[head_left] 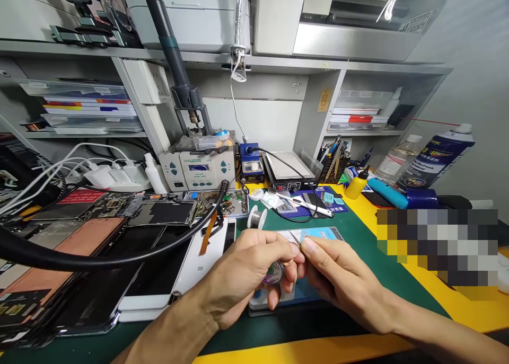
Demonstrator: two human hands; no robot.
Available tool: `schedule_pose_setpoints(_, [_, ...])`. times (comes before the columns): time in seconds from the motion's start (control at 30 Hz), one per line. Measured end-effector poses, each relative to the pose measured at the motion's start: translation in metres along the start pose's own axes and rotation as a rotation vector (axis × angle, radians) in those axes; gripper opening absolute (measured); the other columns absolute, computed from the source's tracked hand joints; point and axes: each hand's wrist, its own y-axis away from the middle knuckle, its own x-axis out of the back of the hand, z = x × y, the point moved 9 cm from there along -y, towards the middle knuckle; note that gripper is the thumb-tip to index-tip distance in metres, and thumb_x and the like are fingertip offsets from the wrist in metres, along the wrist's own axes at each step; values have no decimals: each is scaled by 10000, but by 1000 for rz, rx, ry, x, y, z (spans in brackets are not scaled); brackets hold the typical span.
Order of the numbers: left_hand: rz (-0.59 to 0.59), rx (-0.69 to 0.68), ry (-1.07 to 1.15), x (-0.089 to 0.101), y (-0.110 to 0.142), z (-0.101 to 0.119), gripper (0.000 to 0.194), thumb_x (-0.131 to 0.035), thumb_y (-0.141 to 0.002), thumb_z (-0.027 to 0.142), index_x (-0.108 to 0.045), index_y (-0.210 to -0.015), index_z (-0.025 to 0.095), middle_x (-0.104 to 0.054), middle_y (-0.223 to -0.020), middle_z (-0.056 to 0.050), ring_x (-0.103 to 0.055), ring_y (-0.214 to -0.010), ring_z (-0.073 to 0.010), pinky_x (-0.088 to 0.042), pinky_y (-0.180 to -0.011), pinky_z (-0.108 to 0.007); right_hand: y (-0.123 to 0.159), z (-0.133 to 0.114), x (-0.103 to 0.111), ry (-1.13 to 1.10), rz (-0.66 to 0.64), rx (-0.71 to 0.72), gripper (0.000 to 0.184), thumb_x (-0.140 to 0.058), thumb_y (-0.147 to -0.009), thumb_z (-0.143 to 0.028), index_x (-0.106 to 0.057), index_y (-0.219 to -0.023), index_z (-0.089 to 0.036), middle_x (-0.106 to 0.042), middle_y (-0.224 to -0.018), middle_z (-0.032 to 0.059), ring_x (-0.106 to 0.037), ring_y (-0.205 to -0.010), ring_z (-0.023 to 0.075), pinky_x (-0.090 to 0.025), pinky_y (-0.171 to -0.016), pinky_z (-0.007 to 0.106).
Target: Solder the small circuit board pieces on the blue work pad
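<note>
My left hand [248, 260] is closed around a small round spool [273, 274] with a printed label, its far side hidden by the fingers. A short copper-coloured strand [290, 262], perhaps desoldering braid, shows at my left fingertips. Pinched in my right hand [345, 271] is a thin pointed metal tool, which looks like tweezers [295, 239]; its tip points up and left. Both hands meet above a blue and white work pad [328, 236] on the green mat [366, 247]. A spool of solder wire [256, 217] stands just beyond my left hand.
Phones and phone parts [159, 268] cover the left side, crossed by a thick black hose [159, 250]. Behind stand a hot-air station [199, 169], a soldering station [252, 162] and a heating plate [290, 168]. A white-handled iron [306, 203], bottles and a spray can [435, 157] lie to the right.
</note>
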Motion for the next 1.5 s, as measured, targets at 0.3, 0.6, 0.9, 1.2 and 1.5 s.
schedule_pose_setpoints(0.3, [126, -235, -372, 5, 2, 14, 251, -571, -916, 310, -642, -738, 146, -626, -676, 0, -512, -534, -85, -416, -433, -174, -1, 9, 4, -56, 26, -59, 481, -405, -1037, -542, -548, -749, -184, -351, -523, -76, -254, -434, 62, -177, -384, 225])
schedule_pose_setpoints(0.6, [200, -303, -525, 4, 11, 30, 246, -581, -916, 282, -639, -706, 169, -639, -668, 27, -536, -552, -73, -439, -538, -182, -3, 12, 9, -16, 75, -60, 517, -454, -999, -592, -503, -685, -185, -344, -514, -74, -275, -466, 68, -213, -416, 210])
schedule_pose_setpoints(0.9, [281, -406, -739, -1, 19, 39, 259, -524, -950, 278, -658, -742, 200, -689, -729, 33, -611, -689, -112, -459, -668, -212, -5, 6, 8, -114, 92, -171, 492, -494, -946, -609, -573, -713, -183, -399, -426, -85, -268, -299, 52, -165, -276, 175])
schedule_pose_setpoints(1.2, [322, -657, -980, -12, 25, 48, 262, -522, -961, 194, -631, -723, 190, -660, -722, 23, -587, -665, -101, -431, -656, -227, -5, 10, 6, -155, 73, -148, 502, -502, -965, -591, -504, -658, -193, -383, -422, -90, -263, -306, 41, -169, -282, 166])
schedule_pose_setpoints(1.5, [324, -1070, -1358, -31, 40, 51, 254, -493, -929, 73, -644, -734, 136, -592, -669, -46, -485, -631, -159, -376, -612, -314, -9, 13, 7, -171, 66, -199, 520, -528, -922, -634, -539, -668, -180, -386, -397, -93, -247, -279, 32, -185, -261, 144])
